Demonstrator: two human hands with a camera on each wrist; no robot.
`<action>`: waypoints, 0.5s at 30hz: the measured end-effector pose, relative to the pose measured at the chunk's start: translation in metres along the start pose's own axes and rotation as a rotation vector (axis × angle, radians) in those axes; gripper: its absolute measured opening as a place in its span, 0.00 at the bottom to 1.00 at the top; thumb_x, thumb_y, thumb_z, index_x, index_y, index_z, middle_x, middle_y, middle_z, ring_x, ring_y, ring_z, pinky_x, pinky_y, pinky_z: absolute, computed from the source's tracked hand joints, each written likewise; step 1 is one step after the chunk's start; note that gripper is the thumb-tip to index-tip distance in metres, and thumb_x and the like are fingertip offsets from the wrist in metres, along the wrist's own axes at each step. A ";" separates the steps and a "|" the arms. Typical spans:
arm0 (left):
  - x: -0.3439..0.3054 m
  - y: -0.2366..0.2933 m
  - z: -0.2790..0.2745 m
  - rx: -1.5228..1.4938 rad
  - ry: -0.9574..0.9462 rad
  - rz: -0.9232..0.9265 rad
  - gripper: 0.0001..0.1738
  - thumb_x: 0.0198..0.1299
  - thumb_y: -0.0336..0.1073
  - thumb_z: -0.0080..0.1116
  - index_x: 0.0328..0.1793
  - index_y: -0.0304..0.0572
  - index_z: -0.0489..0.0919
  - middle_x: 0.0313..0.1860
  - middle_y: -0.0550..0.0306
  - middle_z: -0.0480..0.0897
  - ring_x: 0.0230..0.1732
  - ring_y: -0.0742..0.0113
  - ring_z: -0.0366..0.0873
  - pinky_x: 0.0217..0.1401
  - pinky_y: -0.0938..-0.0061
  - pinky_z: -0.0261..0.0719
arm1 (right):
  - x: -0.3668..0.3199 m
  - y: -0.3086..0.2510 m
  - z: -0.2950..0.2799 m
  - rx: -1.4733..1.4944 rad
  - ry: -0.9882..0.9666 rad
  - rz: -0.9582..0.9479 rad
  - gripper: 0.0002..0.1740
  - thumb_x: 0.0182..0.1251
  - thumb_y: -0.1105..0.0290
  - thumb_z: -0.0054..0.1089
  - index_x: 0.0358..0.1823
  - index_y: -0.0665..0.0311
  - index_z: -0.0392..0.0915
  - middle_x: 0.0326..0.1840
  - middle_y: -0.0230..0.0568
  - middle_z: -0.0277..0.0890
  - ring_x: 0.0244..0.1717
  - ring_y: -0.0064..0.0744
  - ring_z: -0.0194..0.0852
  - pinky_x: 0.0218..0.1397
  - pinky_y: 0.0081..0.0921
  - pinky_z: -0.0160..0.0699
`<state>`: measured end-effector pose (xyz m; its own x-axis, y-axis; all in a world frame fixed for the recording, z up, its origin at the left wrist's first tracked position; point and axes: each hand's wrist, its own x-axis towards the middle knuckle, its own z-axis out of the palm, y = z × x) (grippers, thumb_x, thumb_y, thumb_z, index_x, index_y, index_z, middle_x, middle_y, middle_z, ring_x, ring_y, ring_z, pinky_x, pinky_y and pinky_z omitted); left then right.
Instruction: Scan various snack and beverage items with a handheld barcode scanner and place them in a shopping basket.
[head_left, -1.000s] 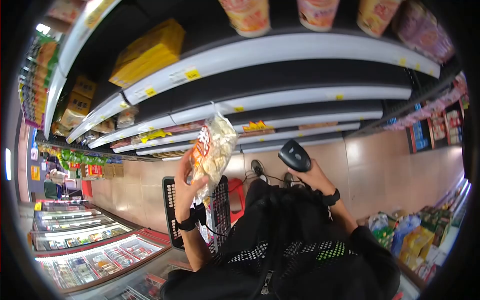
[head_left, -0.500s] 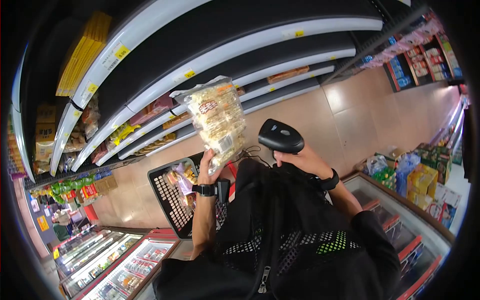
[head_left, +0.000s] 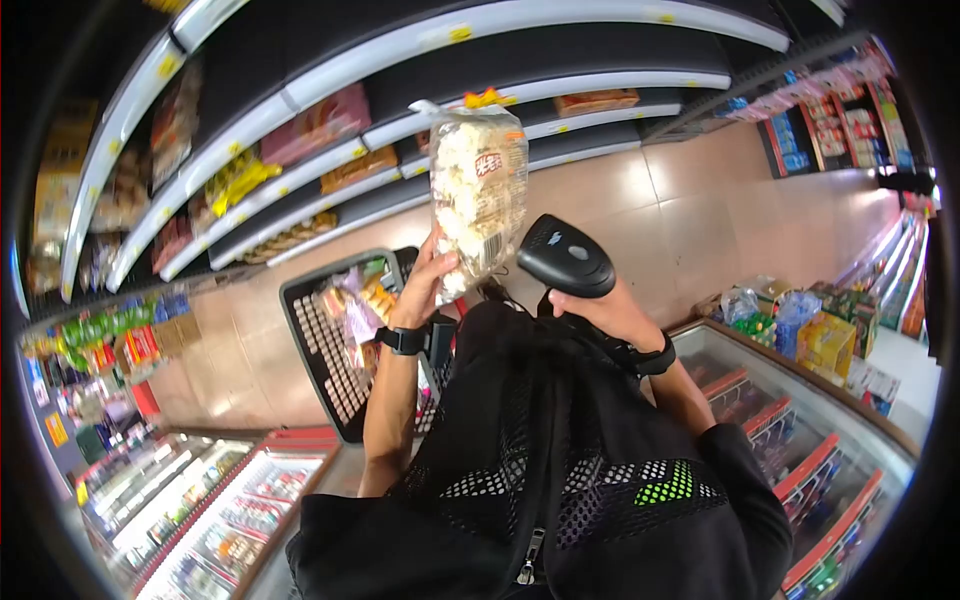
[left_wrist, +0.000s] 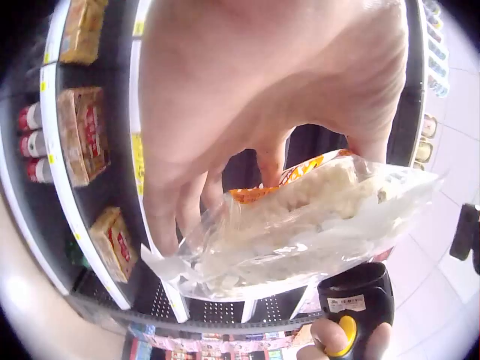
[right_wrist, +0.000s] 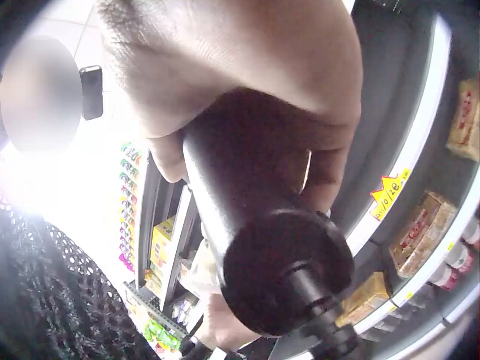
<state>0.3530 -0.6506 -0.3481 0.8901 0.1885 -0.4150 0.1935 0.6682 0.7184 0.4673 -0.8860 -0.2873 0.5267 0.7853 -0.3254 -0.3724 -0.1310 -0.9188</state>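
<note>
Left hand point(head_left: 424, 288) pinches bag point(head_left: 478, 190) by its bottom edge, bag upright before shelves point(head_left: 400, 45). Right hand point(head_left: 608, 315) wraps scanner point(head_left: 565, 258), just beside bag. Bag print unreadable. Only the left wrist view shows the yellow trigger point(left_wrist: 346, 331). Scanner handle blocks most of the right wrist view.

The snack bag point(head_left: 478, 195) is a sealed clear plastic pouch of pale puffed pieces with an orange-red label. It stands upright, and the left hand point(head_left: 425, 285) grips its bottom end. The barcode scanner point(head_left: 565, 258) is black with a yellow trigger. The right hand point(head_left: 612, 315) holds it by the handle, with its head just beside the bag's lower edge.
</note>
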 end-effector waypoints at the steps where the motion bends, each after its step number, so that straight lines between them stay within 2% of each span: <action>1: -0.012 0.008 -0.002 0.052 0.022 0.016 0.48 0.56 0.42 0.64 0.78 0.36 0.52 0.71 0.50 0.66 0.70 0.61 0.64 0.73 0.69 0.59 | 0.000 0.002 0.006 0.037 0.021 -0.006 0.14 0.61 0.71 0.67 0.45 0.68 0.76 0.29 0.29 0.78 0.31 0.17 0.74 0.37 0.21 0.73; 2: -0.022 0.009 -0.014 0.132 0.060 -0.014 0.46 0.58 0.44 0.60 0.78 0.36 0.51 0.72 0.49 0.65 0.72 0.62 0.61 0.74 0.69 0.57 | 0.005 0.009 0.010 0.098 0.010 0.012 0.16 0.60 0.73 0.68 0.47 0.68 0.75 0.32 0.29 0.79 0.32 0.17 0.74 0.38 0.20 0.74; 3: -0.034 0.012 -0.017 0.149 0.121 0.010 0.45 0.59 0.44 0.60 0.78 0.37 0.52 0.72 0.50 0.65 0.72 0.61 0.61 0.73 0.69 0.57 | 0.011 0.028 0.012 0.017 0.034 -0.091 0.16 0.60 0.72 0.68 0.48 0.67 0.75 0.33 0.30 0.78 0.32 0.16 0.74 0.37 0.20 0.74; 5: -0.058 0.010 -0.035 0.108 0.203 0.016 0.45 0.60 0.45 0.59 0.79 0.38 0.52 0.71 0.51 0.66 0.71 0.62 0.63 0.72 0.70 0.58 | 0.016 0.038 0.012 -0.003 -0.034 0.080 0.19 0.61 0.70 0.68 0.51 0.67 0.74 0.37 0.33 0.79 0.38 0.19 0.75 0.44 0.22 0.75; 7: -0.081 -0.011 -0.075 0.067 0.269 0.045 0.43 0.60 0.45 0.59 0.78 0.38 0.54 0.69 0.52 0.68 0.68 0.64 0.65 0.70 0.70 0.61 | 0.026 0.044 0.018 -0.063 -0.092 0.102 0.20 0.61 0.69 0.68 0.52 0.67 0.74 0.39 0.33 0.79 0.39 0.19 0.75 0.46 0.23 0.74; 8: -0.093 -0.021 -0.091 0.027 0.334 0.107 0.29 0.63 0.46 0.56 0.64 0.34 0.70 0.53 0.53 0.77 0.55 0.63 0.74 0.60 0.68 0.70 | 0.030 0.047 0.020 -0.113 -0.127 0.119 0.21 0.61 0.67 0.68 0.53 0.67 0.74 0.40 0.34 0.78 0.40 0.20 0.74 0.47 0.23 0.74; 9: -0.109 -0.018 -0.094 0.035 0.359 0.157 0.29 0.64 0.47 0.55 0.64 0.34 0.70 0.55 0.52 0.77 0.55 0.63 0.75 0.59 0.69 0.72 | 0.035 0.051 0.022 -0.122 -0.150 0.125 0.21 0.61 0.67 0.68 0.53 0.67 0.74 0.40 0.34 0.78 0.40 0.20 0.74 0.47 0.23 0.74; 11: -0.135 -0.033 -0.132 0.075 0.445 0.204 0.29 0.65 0.47 0.54 0.65 0.34 0.69 0.57 0.52 0.77 0.55 0.63 0.75 0.58 0.69 0.72 | 0.047 0.059 0.026 -0.383 -0.181 -0.003 0.21 0.61 0.65 0.68 0.51 0.67 0.74 0.39 0.33 0.77 0.37 0.20 0.74 0.44 0.23 0.75; 12: -0.148 -0.038 -0.147 0.091 0.467 0.200 0.29 0.65 0.48 0.53 0.66 0.35 0.69 0.59 0.52 0.76 0.55 0.64 0.76 0.57 0.70 0.73 | 0.052 0.065 0.028 -0.402 -0.206 -0.032 0.20 0.61 0.66 0.67 0.51 0.67 0.74 0.35 0.32 0.75 0.30 0.19 0.72 0.37 0.22 0.75; 13: -0.162 -0.040 -0.156 0.138 0.545 0.170 0.30 0.65 0.47 0.54 0.69 0.38 0.68 0.57 0.54 0.77 0.53 0.66 0.77 0.53 0.72 0.75 | 0.057 0.072 0.026 -0.402 -0.235 -0.033 0.20 0.61 0.66 0.67 0.51 0.67 0.74 0.35 0.32 0.75 0.30 0.19 0.72 0.37 0.22 0.75; 15: -0.182 -0.043 -0.169 0.224 0.643 0.126 0.32 0.64 0.47 0.55 0.72 0.42 0.66 0.56 0.56 0.78 0.51 0.69 0.78 0.49 0.74 0.77 | 0.067 0.092 0.016 -0.377 -0.246 0.166 0.18 0.61 0.67 0.67 0.48 0.68 0.74 0.33 0.32 0.75 0.30 0.19 0.72 0.37 0.22 0.75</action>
<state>0.1124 -0.5924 -0.3978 0.5030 0.6907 -0.5196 0.2471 0.4611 0.8522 0.4560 -0.8358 -0.3896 0.2699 0.8491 -0.4541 -0.1093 -0.4415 -0.8906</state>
